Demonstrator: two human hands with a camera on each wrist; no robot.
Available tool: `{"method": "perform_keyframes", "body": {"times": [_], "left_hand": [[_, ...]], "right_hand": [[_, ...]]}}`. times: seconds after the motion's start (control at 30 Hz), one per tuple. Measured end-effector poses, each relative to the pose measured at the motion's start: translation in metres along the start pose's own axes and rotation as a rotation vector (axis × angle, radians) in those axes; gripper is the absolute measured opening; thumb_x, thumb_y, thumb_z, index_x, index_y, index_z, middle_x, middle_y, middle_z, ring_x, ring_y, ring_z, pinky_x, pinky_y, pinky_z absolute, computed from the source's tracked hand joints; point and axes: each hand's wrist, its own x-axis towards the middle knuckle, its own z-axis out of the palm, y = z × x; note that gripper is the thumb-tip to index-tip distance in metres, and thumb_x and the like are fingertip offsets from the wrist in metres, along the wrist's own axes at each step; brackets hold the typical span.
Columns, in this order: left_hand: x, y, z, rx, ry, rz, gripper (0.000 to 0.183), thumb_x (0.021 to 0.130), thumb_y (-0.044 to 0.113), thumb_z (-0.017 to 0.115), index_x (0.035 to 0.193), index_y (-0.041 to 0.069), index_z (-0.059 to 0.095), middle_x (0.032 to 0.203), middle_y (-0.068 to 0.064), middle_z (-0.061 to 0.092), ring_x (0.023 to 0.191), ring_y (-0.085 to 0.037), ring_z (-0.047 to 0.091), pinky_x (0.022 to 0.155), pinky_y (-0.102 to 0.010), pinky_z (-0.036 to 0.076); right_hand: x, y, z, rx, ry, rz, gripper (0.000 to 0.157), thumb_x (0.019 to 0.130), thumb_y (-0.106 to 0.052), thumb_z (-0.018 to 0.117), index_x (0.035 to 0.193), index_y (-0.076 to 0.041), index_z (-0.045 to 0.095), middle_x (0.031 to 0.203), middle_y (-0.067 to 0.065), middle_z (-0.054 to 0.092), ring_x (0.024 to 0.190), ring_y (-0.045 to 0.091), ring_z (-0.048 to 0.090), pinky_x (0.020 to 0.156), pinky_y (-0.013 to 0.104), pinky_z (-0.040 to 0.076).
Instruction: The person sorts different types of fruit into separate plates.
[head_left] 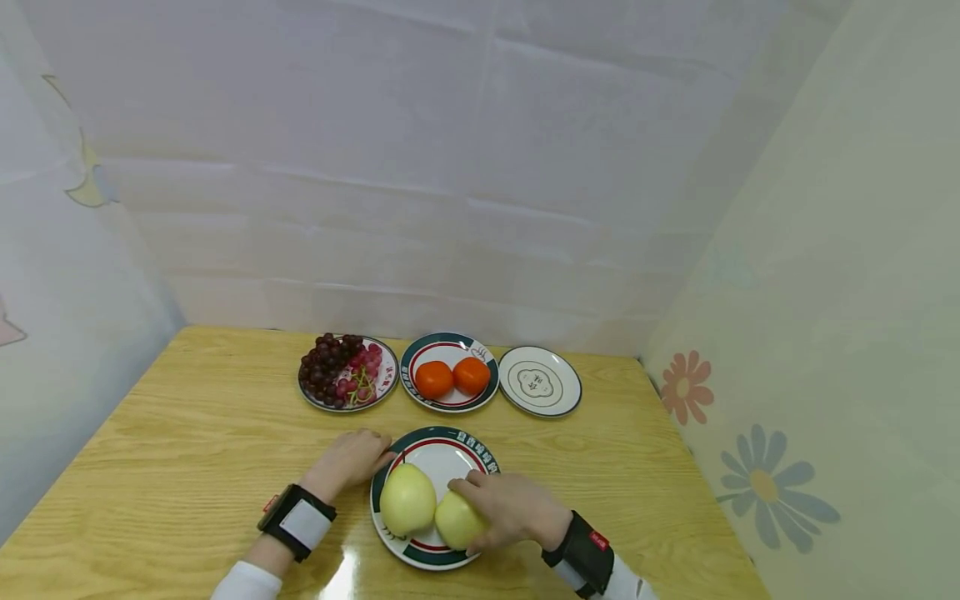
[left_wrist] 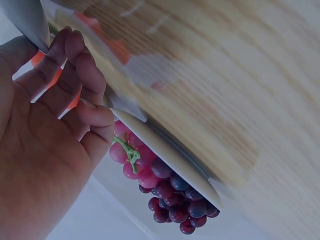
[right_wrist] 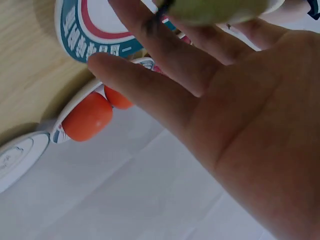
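A round plate point(head_left: 432, 562) with a dark green rim and red ring lies near the table's front. On it sit two yellow-green pears side by side, a left pear point(head_left: 408, 500) and a right pear point(head_left: 458, 522). My left hand point(head_left: 352, 460) pinches the plate's upper-left rim; the left wrist view shows the rim at the thumb and curled fingertips. With thumb and fingers on either side, my right hand point(head_left: 510, 506) holds the right pear. In the right wrist view this hand point(right_wrist: 215, 105) spreads its fingers around a pear's underside, partly cut off by the frame.
Behind stand a plate point(head_left: 387, 371) with dark grapes point(head_left: 327, 367) and pink grapes point(head_left: 366, 367), a green-rimmed plate point(head_left: 450, 340) with two orange-red persimmon-like fruits point(head_left: 434, 380), and a white plate point(head_left: 551, 367) with printed characters. A pale cloth point(head_left: 420, 208) hangs along the table's back edge.
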Motion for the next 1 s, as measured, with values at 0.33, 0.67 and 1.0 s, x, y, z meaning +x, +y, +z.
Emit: {"method": "perform_keyframes", "body": {"times": [0.33, 0.67, 1.0], "left_hand": [[0.000, 0.000, -0.001, -0.007, 0.001, 0.000, 0.021, 0.089, 0.025, 0.061, 0.075, 0.010, 0.060, 0.070, -0.004, 0.062, 0.065, -0.019, 0.059, 0.058, -0.036, 0.046], [0.001, 0.001, 0.002, -0.021, -0.018, -0.027, 0.022, 0.089, 0.026, 0.061, 0.074, 0.010, 0.059, 0.070, -0.003, 0.061, 0.063, -0.016, 0.056, 0.058, -0.035, 0.045], [0.000, 0.002, 0.001, -0.026, -0.008, -0.018, 0.021, 0.089, 0.025, 0.061, 0.073, 0.010, 0.059, 0.070, -0.003, 0.061, 0.065, -0.017, 0.057, 0.058, -0.035, 0.045]], "right_hand": [[0.011, 0.018, 0.003, 0.081, 0.094, -0.016, 0.068, 0.067, -0.044, 0.078, 0.124, -0.021, 0.049, 0.105, -0.001, 0.056, 0.078, 0.006, 0.054, 0.065, 0.020, 0.046], [0.058, 0.074, -0.019, 0.168, 0.414, 0.250, 0.071, 0.066, -0.043, 0.079, 0.124, -0.015, 0.048, 0.103, 0.009, 0.058, 0.078, 0.019, 0.056, 0.064, 0.035, 0.050], [0.099, 0.101, -0.007, 0.217, 0.452, 0.428, 0.077, 0.073, -0.044, 0.073, 0.135, -0.012, 0.041, 0.113, 0.016, 0.056, 0.086, 0.026, 0.057, 0.074, 0.042, 0.053]]}}
